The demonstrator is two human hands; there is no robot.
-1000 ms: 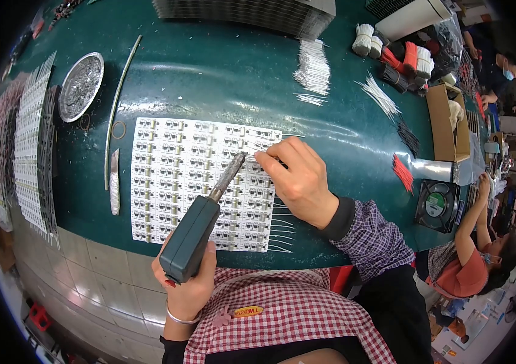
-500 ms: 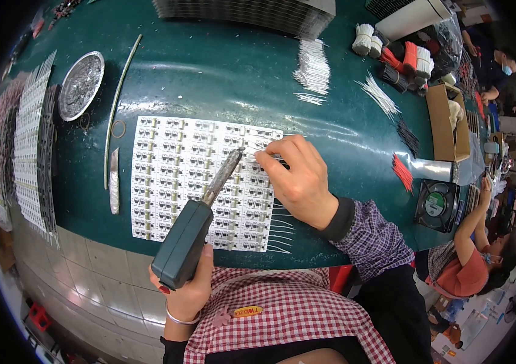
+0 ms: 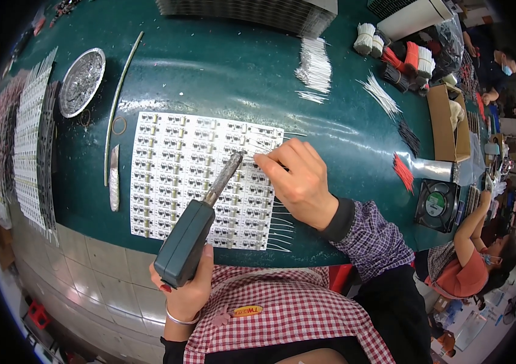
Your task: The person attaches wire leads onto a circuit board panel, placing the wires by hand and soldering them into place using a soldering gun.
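My left hand (image 3: 189,296) is wrapped round the dark green handle of a soldering gun (image 3: 184,244). The gun's tip rests at or just above a white panel of small circuit boards (image 3: 154,177), in the upper right part of it. Close beside the tip, my right hand (image 3: 299,182) pinches a thin white wire, mostly hidden by the fingers. Several thin white wires (image 3: 280,233) stick out from the panel's right edge below this hand. Whether the tip touches the board or the wire is too small to tell.
Left of the panel lie a wrapped strip (image 3: 114,182), a long thin rod (image 3: 112,109) and a metal dish (image 3: 83,85) of scraps. Wired panels (image 3: 30,145) stand at far left. White wires (image 3: 314,70), red wires (image 3: 403,173), a fan (image 3: 437,206) and a carton (image 3: 446,121) lie right.
The gun's tip has shifted very slightly down along the panel, and my right fingers have dipped a little with it. Both hands keep their hold.
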